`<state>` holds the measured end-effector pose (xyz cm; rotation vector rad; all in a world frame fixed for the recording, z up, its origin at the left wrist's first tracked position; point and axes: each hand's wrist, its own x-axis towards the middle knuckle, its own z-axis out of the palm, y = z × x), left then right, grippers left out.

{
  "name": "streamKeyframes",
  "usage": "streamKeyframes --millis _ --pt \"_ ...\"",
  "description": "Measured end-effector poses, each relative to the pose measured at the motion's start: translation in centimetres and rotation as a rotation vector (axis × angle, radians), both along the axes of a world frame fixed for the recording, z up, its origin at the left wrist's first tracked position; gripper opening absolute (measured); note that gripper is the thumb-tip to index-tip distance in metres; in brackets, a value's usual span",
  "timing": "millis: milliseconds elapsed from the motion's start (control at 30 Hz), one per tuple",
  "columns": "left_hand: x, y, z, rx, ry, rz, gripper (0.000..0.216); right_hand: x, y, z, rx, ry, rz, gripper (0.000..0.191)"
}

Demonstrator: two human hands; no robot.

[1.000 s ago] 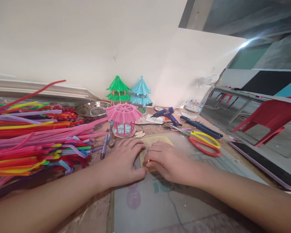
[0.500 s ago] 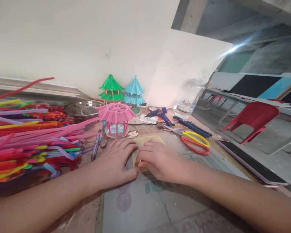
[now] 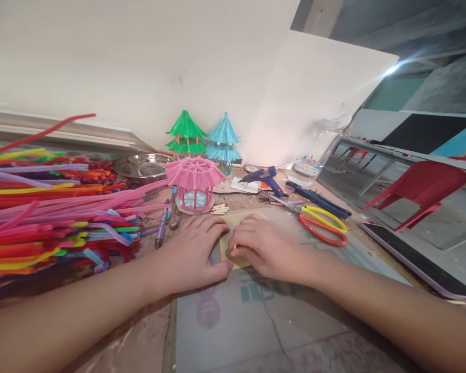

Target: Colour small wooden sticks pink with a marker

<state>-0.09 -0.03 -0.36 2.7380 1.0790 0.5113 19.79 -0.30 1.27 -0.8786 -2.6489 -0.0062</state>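
Observation:
A small yellow sheet (image 3: 226, 242) lies on the grey printed board (image 3: 233, 326), partly under my hands. My left hand (image 3: 196, 251) rests palm down at the sheet's left edge, thumb and fingers spread, holding nothing. My right hand (image 3: 266, 246) is over the sheet with its fingers curled and the thumb pressed to them. A pale tip of a small stick (image 3: 234, 247) pokes out of this pinch; the rest is hidden. Just beyond my left hand are several short pale sticks (image 3: 220, 209) and a pink pipe-cleaner pavilion (image 3: 196, 181).
Bundled pipe cleaners (image 3: 54, 212) fill the left side. Behind stand a green tower (image 3: 185, 129), a blue tower (image 3: 223, 137) and a metal bowl (image 3: 143, 167). To the right lie a glue gun (image 3: 262, 176), scissors (image 3: 322, 225), a dark-blue-handled tool (image 3: 318, 200) and a phone (image 3: 415, 256).
The whole view has shifted, so everything appears slightly farther right and a little higher. Both hands keep nearly the same pose over the sheet, the small stick still in my right fingers.

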Motion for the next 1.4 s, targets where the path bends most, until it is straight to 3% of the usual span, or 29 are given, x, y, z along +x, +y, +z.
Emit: streamKeyframes --millis 167,300,433,567,700,833,900,967,1033,1133,1200,1400 --pt "0.0 -0.1 0.1 -0.010 -0.004 0.020 0.049 0.1 -0.1 0.1 0.100 -0.024 -0.038 0.015" --pt "0.0 -0.1 0.1 0.000 0.000 0.007 0.045 0.1 -0.3 0.2 0.023 -0.018 0.017 0.016" --pt "0.0 0.0 0.1 -0.010 0.003 0.028 0.048 0.1 -0.2 0.3 0.081 -0.045 -0.049 0.015" --pt "0.1 0.0 0.2 -0.003 0.006 0.014 0.047 0.1 -0.2 0.3 0.035 -0.034 0.029 0.016" --pt "0.1 0.0 0.2 -0.013 0.009 0.028 0.048 0.1 -0.5 0.2 0.120 -0.062 -0.018 0.017" --pt "0.1 0.0 0.2 0.002 0.025 0.009 0.049 0.4 -0.1 -0.3 0.106 -0.061 0.061 0.016" --pt "0.1 0.0 0.3 -0.004 0.031 0.021 0.050 0.8 0.7 -0.5 0.119 -0.021 -0.019 0.016" --pt "0.1 0.0 0.3 -0.014 0.039 0.034 0.051 1.3 1.5 -0.5 0.018 0.141 -0.154 0.015" --pt "0.0 0.0 0.2 -0.013 0.040 0.035 0.051 1.4 1.8 -0.4 -0.228 0.435 -0.215 0.014" --pt "0.0 0.0 0.1 0.002 0.019 0.036 0.050 0.8 1.0 0.0 -0.664 0.860 -0.124 0.024" --pt "-0.1 0.0 0.0 0.007 0.002 0.035 0.050 0.1 0.1 0.2 -0.865 1.000 -0.043 0.031" --pt "-0.1 0.1 -0.1 0.003 -0.024 0.026 0.046 -0.6 -1.2 0.4 -1.095 1.165 0.072 0.029"
